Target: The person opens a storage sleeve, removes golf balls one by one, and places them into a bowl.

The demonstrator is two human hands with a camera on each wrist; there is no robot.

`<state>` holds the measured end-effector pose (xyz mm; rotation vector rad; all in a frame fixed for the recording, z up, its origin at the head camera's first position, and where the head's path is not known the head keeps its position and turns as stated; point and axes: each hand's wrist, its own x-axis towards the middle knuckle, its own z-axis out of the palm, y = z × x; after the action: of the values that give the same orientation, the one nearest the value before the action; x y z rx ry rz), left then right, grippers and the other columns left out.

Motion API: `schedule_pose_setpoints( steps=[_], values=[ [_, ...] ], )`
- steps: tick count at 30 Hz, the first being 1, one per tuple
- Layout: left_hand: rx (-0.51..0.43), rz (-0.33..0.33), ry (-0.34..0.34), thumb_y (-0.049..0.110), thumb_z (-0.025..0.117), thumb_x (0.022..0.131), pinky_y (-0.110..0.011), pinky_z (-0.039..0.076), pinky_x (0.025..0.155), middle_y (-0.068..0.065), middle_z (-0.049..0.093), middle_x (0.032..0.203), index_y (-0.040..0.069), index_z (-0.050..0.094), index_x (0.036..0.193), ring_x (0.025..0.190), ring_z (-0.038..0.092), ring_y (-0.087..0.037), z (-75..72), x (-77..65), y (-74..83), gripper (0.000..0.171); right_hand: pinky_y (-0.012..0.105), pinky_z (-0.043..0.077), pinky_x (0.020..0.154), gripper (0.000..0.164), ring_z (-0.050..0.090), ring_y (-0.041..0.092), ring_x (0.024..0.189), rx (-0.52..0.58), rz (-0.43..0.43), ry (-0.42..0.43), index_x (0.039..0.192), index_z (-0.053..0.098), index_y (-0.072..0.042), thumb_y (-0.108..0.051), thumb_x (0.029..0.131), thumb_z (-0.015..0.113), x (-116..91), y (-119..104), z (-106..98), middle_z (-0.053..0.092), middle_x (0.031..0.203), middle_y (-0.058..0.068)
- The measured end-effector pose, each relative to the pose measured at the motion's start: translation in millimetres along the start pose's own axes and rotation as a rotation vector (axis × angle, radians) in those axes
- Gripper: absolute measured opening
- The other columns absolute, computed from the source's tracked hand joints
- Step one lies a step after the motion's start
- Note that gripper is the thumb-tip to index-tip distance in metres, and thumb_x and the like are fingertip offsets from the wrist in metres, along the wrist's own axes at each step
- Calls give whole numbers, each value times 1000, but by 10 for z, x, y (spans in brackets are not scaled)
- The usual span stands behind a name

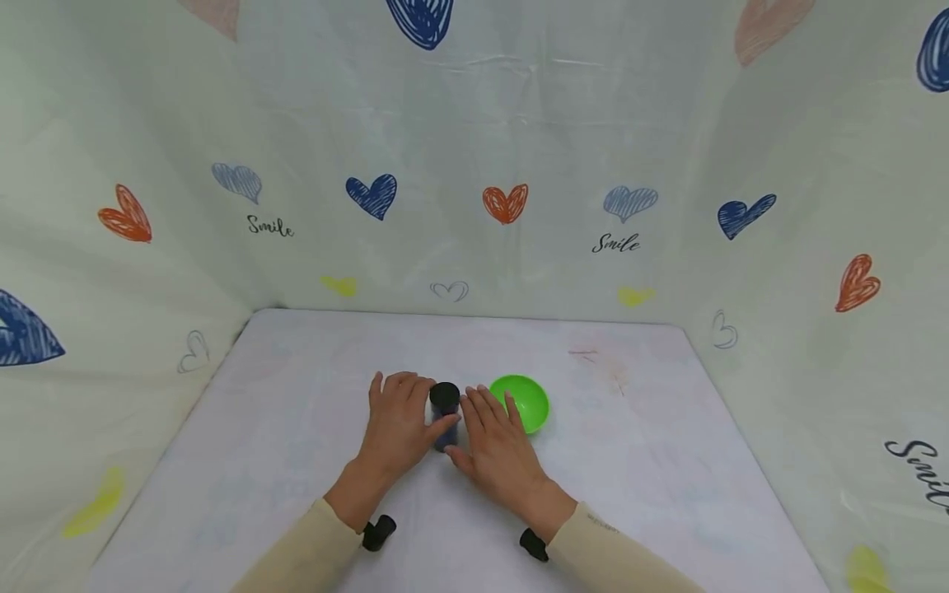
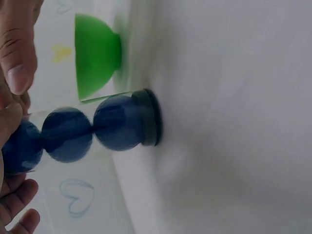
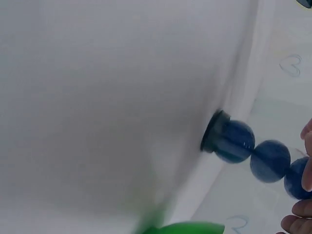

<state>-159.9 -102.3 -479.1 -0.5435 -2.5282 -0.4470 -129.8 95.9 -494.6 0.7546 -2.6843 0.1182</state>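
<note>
A clear tube [image 1: 445,439] with a black cap holds a column of dark blue balls [image 2: 67,135]. It stands upright on the white table, its dark base visible in both wrist views. My left hand [image 1: 400,424] grips the upper part from the left, thumb across the near side. On the other side, my right hand [image 1: 500,449] is held with its fingers straight, close beside the tube; whether it touches the tube cannot be told. Just beyond the right hand sits a green bowl [image 1: 535,408], partly hidden by its fingers in the head view.
The white tabletop [image 1: 311,354] ends at a back edge against a pale curtain [image 1: 445,123] printed with hearts. More curtain rises along both sides. Small black devices [image 1: 380,534] are worn at the wrists.
</note>
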Motion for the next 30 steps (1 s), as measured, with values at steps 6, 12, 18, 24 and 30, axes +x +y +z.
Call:
schedule_pose_setpoints(
  steps=[6,12,18,24,30],
  values=[
    [5,51,15,49,91,79,-76,33,112,-14,71,116,5,67,122,120,60,-37,68,9,65,66,62,39,118,65,50,34,146,14,-21,139,148,55,-3,-40,98,73,-31,127,-81,57,152,15],
    [2,81,25,45,95,76,-77,34,111,-13,71,115,7,67,120,119,60,-37,92,36,106,65,64,41,115,48,54,34,141,11,-110,264,140,65,-6,-32,99,69,5,211,-148,63,146,12],
    [10,99,11,43,98,73,-79,34,109,-11,70,117,9,65,124,120,59,-37,182,45,174,70,62,41,115,42,57,34,139,-19,-163,326,130,73,-6,-37,109,54,37,260,-159,70,137,9],
    [17,85,69,45,99,69,-80,32,109,-11,69,112,8,65,123,117,59,-38,322,1,203,74,61,43,113,45,59,34,135,-19,-165,355,129,73,-4,-39,110,52,28,313,-136,72,133,10],
    [21,115,116,45,99,69,-78,32,111,-11,70,110,6,67,120,114,61,-37,443,27,217,72,60,43,112,42,61,34,131,-21,-157,389,127,73,-3,-36,107,58,5,358,-103,73,129,12]
  ],
)
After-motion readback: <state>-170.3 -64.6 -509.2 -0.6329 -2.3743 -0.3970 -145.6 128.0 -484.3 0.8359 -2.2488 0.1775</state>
